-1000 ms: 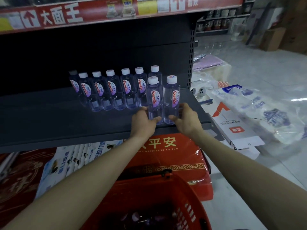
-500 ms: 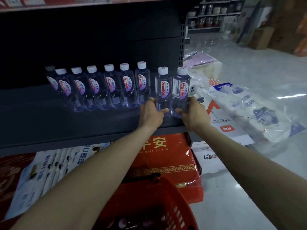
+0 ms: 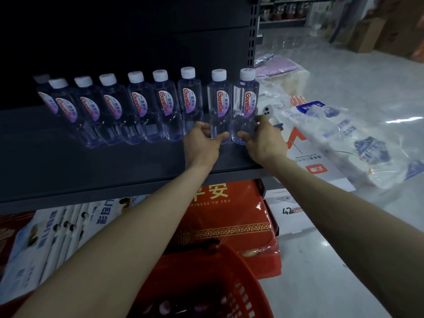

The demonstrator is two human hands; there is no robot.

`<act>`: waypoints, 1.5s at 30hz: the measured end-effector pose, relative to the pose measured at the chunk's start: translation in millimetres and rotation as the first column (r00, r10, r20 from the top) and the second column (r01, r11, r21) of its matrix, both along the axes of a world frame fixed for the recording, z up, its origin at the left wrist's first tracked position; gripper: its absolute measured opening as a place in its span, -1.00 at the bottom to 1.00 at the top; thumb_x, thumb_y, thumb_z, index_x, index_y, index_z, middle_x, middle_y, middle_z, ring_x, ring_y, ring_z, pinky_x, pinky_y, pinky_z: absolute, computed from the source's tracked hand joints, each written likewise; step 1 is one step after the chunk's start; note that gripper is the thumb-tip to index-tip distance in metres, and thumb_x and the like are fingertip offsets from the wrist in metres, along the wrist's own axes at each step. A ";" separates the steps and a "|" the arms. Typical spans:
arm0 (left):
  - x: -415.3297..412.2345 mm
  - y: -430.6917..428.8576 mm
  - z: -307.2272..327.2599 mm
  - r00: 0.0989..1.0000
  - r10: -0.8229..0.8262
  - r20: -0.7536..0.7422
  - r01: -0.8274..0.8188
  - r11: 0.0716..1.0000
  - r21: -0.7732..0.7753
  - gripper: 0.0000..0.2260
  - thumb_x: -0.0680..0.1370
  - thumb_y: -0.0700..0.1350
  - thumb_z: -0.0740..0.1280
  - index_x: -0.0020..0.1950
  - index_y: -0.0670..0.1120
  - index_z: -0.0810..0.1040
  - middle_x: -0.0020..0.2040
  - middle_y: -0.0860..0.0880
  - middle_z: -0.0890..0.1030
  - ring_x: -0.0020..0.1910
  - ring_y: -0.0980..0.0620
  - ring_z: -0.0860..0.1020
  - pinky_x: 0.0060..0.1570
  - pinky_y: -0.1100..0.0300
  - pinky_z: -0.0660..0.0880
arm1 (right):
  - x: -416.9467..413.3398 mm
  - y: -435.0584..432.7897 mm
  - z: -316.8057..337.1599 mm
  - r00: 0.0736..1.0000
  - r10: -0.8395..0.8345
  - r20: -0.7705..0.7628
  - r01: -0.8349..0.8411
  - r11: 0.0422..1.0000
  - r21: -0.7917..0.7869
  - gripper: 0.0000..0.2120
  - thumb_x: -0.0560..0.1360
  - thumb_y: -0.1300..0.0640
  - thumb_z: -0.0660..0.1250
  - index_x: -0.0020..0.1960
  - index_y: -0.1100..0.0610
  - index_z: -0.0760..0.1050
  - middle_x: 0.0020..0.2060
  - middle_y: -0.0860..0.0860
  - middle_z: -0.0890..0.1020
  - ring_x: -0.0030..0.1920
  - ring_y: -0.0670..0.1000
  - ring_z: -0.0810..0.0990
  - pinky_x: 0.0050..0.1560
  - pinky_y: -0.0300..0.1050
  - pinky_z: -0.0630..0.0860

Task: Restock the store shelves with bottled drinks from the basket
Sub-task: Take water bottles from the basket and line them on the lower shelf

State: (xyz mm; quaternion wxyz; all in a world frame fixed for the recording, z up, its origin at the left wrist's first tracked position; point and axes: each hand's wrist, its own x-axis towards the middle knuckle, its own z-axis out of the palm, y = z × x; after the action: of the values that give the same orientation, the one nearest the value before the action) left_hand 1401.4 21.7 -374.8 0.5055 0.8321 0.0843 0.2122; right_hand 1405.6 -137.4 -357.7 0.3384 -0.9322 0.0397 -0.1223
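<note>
The left bottle point(image 3: 218, 104) and right bottle point(image 3: 246, 99) have slid back to end the row point(image 3: 142, 106) on the shelf point(image 3: 91, 166); the left hand point(image 3: 202, 145) and right hand point(image 3: 263, 141) each clasp 1 low down, thumbs just apart.

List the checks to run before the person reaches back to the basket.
1. Second bottle from the right and rightmost bottle upright on the shelf: ok.
2. Labels facing front: ok.
3. Flush with the row of bottles: not ok, a gap shows.
4. Hands free: not ok; left hand and right hand each grip a base.
5. Stock in the basket: ok, dimly seen.
</note>
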 end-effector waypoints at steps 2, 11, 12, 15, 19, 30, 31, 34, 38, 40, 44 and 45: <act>0.4 -0.7 -0.3 1.000 0.021 -0.013 -0.021 1.000 -0.009 -0.64 0.41 0.09 0.61 0.04 0.01 0.54 -0.10 0.13 0.62 -0.15 0.26 0.58 -0.21 0.41 0.44 | 6.0 2.4 -3.4 1.000 -0.008 0.020 0.008 1.000 -0.011 -0.46 0.55 -0.19 0.38 0.42 -0.01 0.33 0.21 0.04 0.67 0.21 0.18 0.63 0.05 0.12 0.54; 1.7 -0.6 -3.1 0.996 0.081 -0.032 -0.082 0.997 -0.010 -0.73 0.53 0.08 0.51 0.10 0.01 0.51 -0.16 0.15 0.57 -0.21 0.28 0.53 -0.21 0.35 0.42 | 16.4 13.2 -15.6 0.995 -0.001 0.099 0.007 0.998 -0.060 -0.43 0.57 -0.31 0.27 0.42 -0.02 0.27 0.23 0.10 0.65 0.17 0.27 0.64 0.07 0.22 0.58; 1.1 -1.4 -2.6 0.995 0.084 -0.045 -0.083 0.996 0.015 -0.72 0.54 0.10 0.49 0.11 0.02 0.51 -0.15 0.14 0.58 -0.19 0.23 0.55 -0.16 0.28 0.47 | 15.1 12.8 -16.1 0.995 0.006 0.101 0.001 0.998 -0.067 -0.43 0.57 -0.31 0.26 0.43 -0.03 0.25 0.22 0.11 0.65 0.15 0.27 0.64 0.06 0.23 0.58; 0.6 -4.0 -2.0 0.990 0.114 -0.087 -0.102 0.986 0.130 -0.73 0.59 0.17 0.39 0.13 0.04 0.47 -0.05 0.07 0.62 -0.06 0.02 0.62 0.01 0.02 0.57 | 9.0 11.7 -18.3 0.992 0.037 0.123 -0.020 0.991 -0.133 -0.43 0.57 -0.29 0.22 0.47 -0.07 0.21 0.18 0.12 0.67 0.09 0.29 0.65 0.03 0.23 0.60; -3.7 -6.3 -0.3 0.989 0.125 -0.082 -0.104 0.970 0.218 -0.77 0.62 0.16 0.34 0.13 0.04 0.47 -0.01 0.04 0.63 -0.01 -0.03 0.62 0.04 -0.04 0.59 | 6.0 11.7 -18.9 0.990 0.060 0.125 -0.040 0.987 -0.155 -0.51 0.58 -0.18 0.15 0.43 0.02 0.30 0.17 0.16 0.66 0.08 0.30 0.62 0.08 0.13 0.55; -0.5 -7.8 2.8 0.978 0.170 -0.120 -0.131 0.952 0.278 -0.78 0.66 0.12 0.30 0.08 -0.02 0.49 -0.07 0.03 0.58 0.01 -0.08 0.62 -0.02 0.04 0.52 | 8.5 10.2 -21.1 0.984 0.099 0.148 -0.061 0.967 -0.246 -0.63 0.66 -0.14 0.12 0.37 0.03 0.36 0.10 0.16 0.68 0.11 0.31 0.59 0.09 0.13 0.48; 0.2 -8.2 2.9 0.978 0.169 -0.122 -0.130 0.952 0.278 -0.78 0.66 0.12 0.29 0.07 -0.03 0.49 -0.10 0.03 0.55 0.01 -0.09 0.63 -0.02 0.03 0.54 | 8.0 10.0 -20.6 0.985 0.101 0.141 -0.061 0.963 -0.261 -0.64 0.67 -0.14 0.12 0.36 0.03 0.37 0.09 0.16 0.68 0.11 0.31 0.59 0.08 0.13 0.47; 0.8 -9.7 3.8 0.978 0.166 -0.123 -0.124 0.947 0.297 -0.75 0.67 0.10 0.28 0.08 -0.08 0.52 -0.08 -0.02 0.59 0.02 -0.14 0.63 0.02 -0.03 0.58 | 6.9 9.8 -19.4 0.986 0.100 0.136 -0.058 0.957 -0.284 -0.64 0.68 -0.14 0.11 0.35 0.04 0.37 0.07 0.19 0.67 0.10 0.31 0.59 0.06 0.12 0.46; -0.2 -9.4 1.4 0.982 0.161 -0.095 -0.125 0.944 0.304 -0.71 0.67 0.09 0.29 0.08 -0.13 0.60 -0.02 -0.12 0.66 -0.01 -0.14 0.65 -0.03 0.00 0.58 | 5.1 11.7 -18.9 0.987 0.088 0.138 -0.046 0.958 -0.283 -0.66 0.68 -0.14 0.10 0.30 0.06 0.40 0.05 0.18 0.68 0.09 0.31 0.59 0.06 0.12 0.47; -2.0 -8.4 -0.6 0.984 0.161 -0.071 -0.136 0.951 0.276 -0.74 0.67 0.06 0.31 0.06 -0.12 0.63 -0.03 -0.10 0.67 -0.03 -0.11 0.65 -0.07 0.05 0.56 | 4.2 12.9 -19.5 0.987 0.062 0.146 -0.023 0.967 -0.254 -0.66 0.67 -0.14 0.11 0.22 0.09 0.44 0.05 0.19 0.68 0.08 0.30 0.59 0.05 0.11 0.46; -2.0 -7.3 -2.9 0.987 0.147 -0.071 -0.126 0.963 0.237 -0.80 0.67 0.02 0.33 0.04 -0.10 0.62 -0.03 -0.07 0.66 -0.04 -0.06 0.63 -0.11 0.12 0.46 | 4.1 13.7 -19.8 0.990 0.026 0.140 0.001 0.981 -0.193 -0.64 0.67 -0.14 0.13 0.22 0.12 0.47 0.05 0.17 0.68 0.07 0.27 0.61 0.06 0.11 0.49; 0.3 -6.5 -3.6 0.986 0.150 -0.073 -0.130 0.964 0.233 -0.80 0.67 0.01 0.33 0.04 -0.10 0.62 -0.03 -0.07 0.66 -0.03 -0.06 0.63 -0.12 0.12 0.45 | 4.8 13.7 -20.5 0.989 0.025 0.143 0.003 0.981 -0.193 -0.64 0.66 -0.14 0.14 0.22 0.11 0.48 0.05 0.16 0.68 0.06 0.26 0.62 0.05 0.11 0.51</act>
State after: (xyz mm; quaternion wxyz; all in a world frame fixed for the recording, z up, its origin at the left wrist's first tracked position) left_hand 1401.6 15.1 -378.4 0.3864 0.8851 0.1409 0.2178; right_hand 1410.3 -123.7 -378.2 0.2493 -0.9494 -0.0024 -0.1910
